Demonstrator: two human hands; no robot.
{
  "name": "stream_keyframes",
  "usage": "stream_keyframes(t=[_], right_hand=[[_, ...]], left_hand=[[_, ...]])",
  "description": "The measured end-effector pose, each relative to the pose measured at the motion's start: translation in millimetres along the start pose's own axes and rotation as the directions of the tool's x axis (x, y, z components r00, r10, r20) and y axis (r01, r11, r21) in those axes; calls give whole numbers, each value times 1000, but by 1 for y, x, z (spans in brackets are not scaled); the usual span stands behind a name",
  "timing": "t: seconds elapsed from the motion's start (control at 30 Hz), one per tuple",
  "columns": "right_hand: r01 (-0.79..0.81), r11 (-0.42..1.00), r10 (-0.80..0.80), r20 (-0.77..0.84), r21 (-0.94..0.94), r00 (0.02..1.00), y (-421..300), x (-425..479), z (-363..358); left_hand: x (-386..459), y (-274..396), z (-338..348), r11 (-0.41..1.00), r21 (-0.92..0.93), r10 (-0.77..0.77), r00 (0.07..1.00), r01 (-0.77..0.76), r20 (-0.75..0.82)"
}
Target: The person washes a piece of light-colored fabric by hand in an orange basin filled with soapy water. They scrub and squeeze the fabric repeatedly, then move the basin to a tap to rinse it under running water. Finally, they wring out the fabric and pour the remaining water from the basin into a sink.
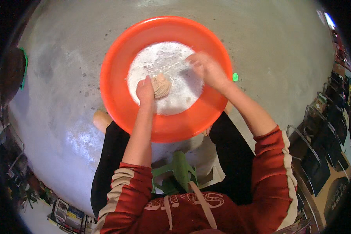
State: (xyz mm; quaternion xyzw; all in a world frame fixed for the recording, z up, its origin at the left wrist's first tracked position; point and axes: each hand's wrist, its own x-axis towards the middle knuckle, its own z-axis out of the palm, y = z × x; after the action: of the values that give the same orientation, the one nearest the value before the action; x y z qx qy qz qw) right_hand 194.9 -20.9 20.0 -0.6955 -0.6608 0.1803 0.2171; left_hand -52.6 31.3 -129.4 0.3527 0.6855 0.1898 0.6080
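Observation:
A round orange plastic basin (117, 46) stands on the floor between my feet. White suds (152, 55) cover the water inside it. My left hand (145, 90) grips a bunched beige cloth (161, 85), thumb on top, low over the foam left of centre. What lies under the cloth is hidden. Above the right part of the suds is my right hand (203, 68), blurred by motion, with fingers bent and apart. Nothing shows in it, and a gap separates it from the cloth.
The concrete floor (275, 58) has dark wet spots around the basin. Beside its right rim lies a small green piece (235, 77). A green plastic stool (180, 168) is beneath me. Black chairs with metal frames (313, 163) line the right side.

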Motion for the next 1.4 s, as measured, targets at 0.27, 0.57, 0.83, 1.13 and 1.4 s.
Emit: stream_keyframes(t=[0.27,0.57,0.83,1.13,1.4], right_hand=[[-883,392,890,-136,-259,435,169,-127,-47],[-976,177,972,-178,129,153,176,-141,7],[-826,41,955,220,562,197,151,-137,1],[-693,67,786,390,718,479,26,-95,-149],[-800,283,823,295,529,486,-56,-115,-123]], left_hand=[[-17,14,10,986,-164,-18,995,34,102],[-30,29,15,981,-158,-97,990,113,104],[-51,58,3,992,56,-119,976,110,180],[-98,207,-34,656,395,264,686,-643,678],[-67,150,-66,948,158,163,850,-275,501]])
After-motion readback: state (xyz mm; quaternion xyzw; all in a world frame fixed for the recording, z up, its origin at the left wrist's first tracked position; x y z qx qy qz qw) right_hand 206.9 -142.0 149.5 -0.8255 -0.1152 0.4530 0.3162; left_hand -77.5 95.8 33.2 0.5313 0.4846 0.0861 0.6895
